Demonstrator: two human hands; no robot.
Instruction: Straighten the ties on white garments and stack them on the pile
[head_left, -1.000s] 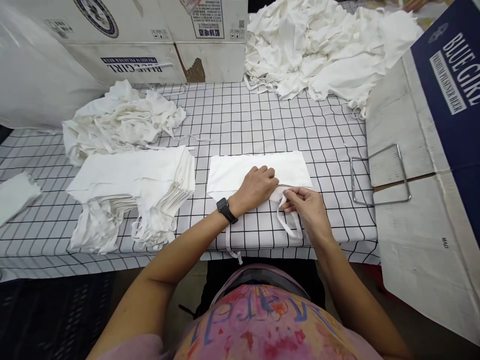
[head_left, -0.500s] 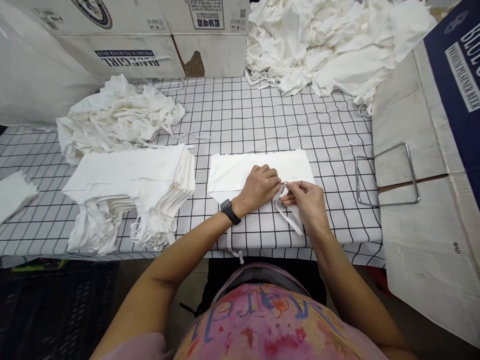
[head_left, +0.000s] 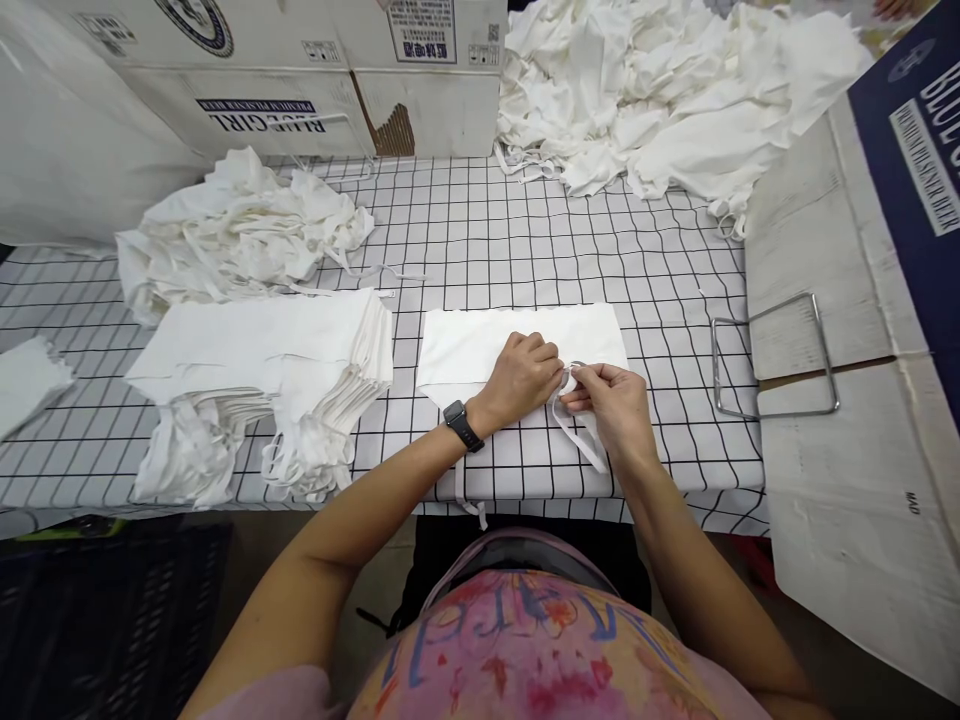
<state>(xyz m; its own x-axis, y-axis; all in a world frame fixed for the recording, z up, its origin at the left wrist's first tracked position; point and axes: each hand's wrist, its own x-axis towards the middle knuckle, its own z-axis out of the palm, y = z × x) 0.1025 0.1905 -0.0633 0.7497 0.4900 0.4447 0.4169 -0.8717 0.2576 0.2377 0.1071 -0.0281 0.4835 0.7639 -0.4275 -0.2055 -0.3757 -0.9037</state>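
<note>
A folded white cloth piece (head_left: 465,345) lies flat on the table before me, its narrow white strap (head_left: 581,435) trailing in a loop over the near side. My left hand (head_left: 525,370), with a black watch on its wrist, rests on the cloth with curled fingers, pinching fabric at the near right edge. Close against it, my right hand (head_left: 616,398) pinches the base of the strap between thumb and fingers. Something small and greyish shows between the fingertips, too small to make out. Another strap end (head_left: 471,505) hangs over the table's front edge.
To the left stands a neat stack of folded white cloths (head_left: 255,340) with bunched straps; behind it is a crumpled cloth heap (head_left: 232,225). A larger heap (head_left: 667,90) lies at the back right. Cardboard boxes (head_left: 427,110) border the back, another box (head_left: 825,450) with a wire handle (head_left: 814,355) the right.
Both hands stay in nearly the same place. The fingertips have shifted slightly at the strap's base, and a little more of the white and greyish bit shows between them.
</note>
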